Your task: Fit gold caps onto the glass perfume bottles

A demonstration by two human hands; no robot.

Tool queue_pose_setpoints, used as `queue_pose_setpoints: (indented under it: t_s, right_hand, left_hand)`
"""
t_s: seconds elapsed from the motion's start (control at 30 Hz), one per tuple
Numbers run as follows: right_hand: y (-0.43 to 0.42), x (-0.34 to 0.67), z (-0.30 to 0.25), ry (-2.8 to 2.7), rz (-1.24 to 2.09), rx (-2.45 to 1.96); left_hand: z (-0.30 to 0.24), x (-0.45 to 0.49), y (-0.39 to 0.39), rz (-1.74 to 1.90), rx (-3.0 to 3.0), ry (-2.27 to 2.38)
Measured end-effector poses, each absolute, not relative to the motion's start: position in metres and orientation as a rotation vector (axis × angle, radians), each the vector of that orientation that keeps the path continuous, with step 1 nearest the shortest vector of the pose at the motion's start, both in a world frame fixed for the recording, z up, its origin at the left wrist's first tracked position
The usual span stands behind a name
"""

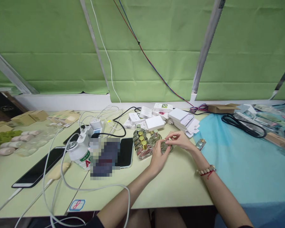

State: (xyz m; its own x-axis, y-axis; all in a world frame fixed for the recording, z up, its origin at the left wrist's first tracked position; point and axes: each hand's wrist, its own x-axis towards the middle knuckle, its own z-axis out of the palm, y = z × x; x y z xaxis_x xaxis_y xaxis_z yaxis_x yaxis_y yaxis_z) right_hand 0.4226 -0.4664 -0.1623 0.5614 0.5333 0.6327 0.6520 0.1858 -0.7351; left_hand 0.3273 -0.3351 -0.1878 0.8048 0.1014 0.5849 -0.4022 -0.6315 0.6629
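Note:
Several clear glass perfume bottles (144, 152) with gold caps stand close together near the middle of the table. At the right end of this group, my left hand (157, 156) has its fingers around one glass bottle (170, 148). My right hand (181, 141) pinches at the top of that same bottle; its fingertips hide whatever is between them. Another small bottle (201, 144) lies tilted on the blue cloth edge, just right of my right wrist.
White cartons (155, 122) are piled behind the bottles. Left of them are a phone (126, 152), a white jar (79, 156), a charging tablet (39, 167) and looping cables. Blue cloth (230, 164) covers the right side, with a coiled black cable (243, 125).

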Motion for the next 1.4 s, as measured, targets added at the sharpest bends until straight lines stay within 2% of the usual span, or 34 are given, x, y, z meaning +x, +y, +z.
queue_pose_setpoints:
  t_s: [0.67, 0.9, 1.17, 1.4]
  right_hand:
    - [-0.458, 0.419, -0.164, -1.099, -0.266, -1.483]
    - [-0.461, 0.418, -0.160, -1.119, -0.171, -1.473]
    - [-0.471, 0.418, -0.158, -1.080, 0.192, -1.412]
    - [-0.464, 0.420, -0.160, -1.028, 0.026, -1.485]
  left_hand:
    - [-0.192, 0.334, -0.332, 0.811, 2.097, -0.319]
    - [-0.193, 0.334, -0.331, 0.785, 2.109, -0.281]
    - [-0.190, 0.329, -0.333, 0.767, 2.096, -0.274]
    - [-0.190, 0.330, -0.332, 0.755, 2.135, -0.250]
